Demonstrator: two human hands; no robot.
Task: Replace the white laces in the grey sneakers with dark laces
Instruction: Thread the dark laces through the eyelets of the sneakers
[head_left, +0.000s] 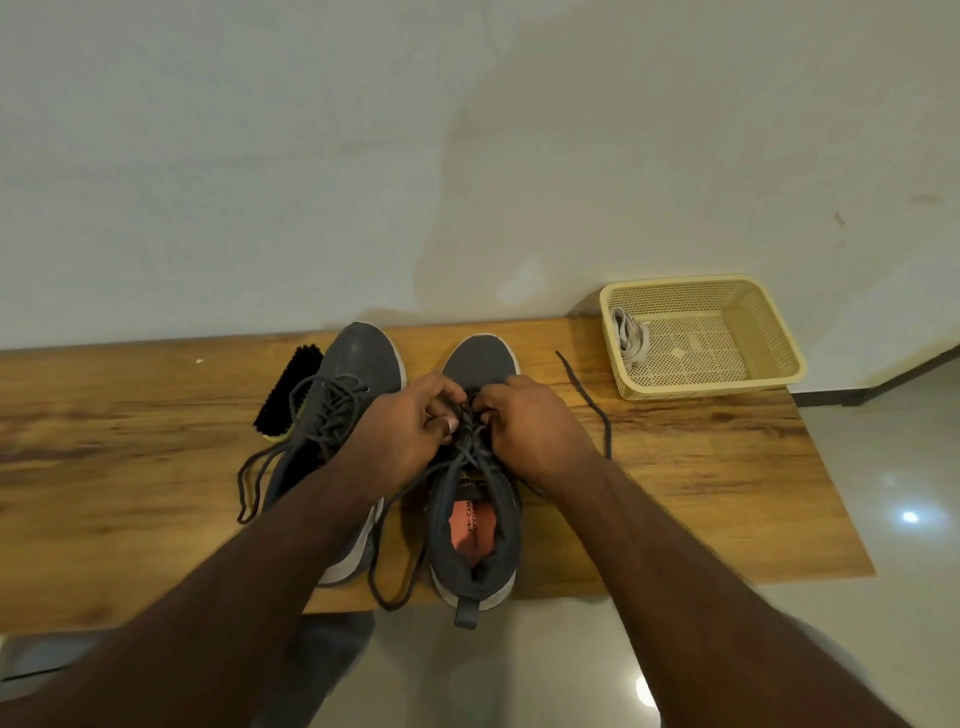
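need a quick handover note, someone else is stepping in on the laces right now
Left hand and right hand: both pinch the dark lace over the right sneaker.
Left sneaker: dark lace threaded, ends loose.
White laces: in the basket.
Brush: behind the left sneaker.
Left: finish threading the right sneaker; ends untied.

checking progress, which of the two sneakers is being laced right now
The right sneaker, with the orange insole: both hands work the dark lace over its tongue. The left sneaker, beside the brush, lies untouched.
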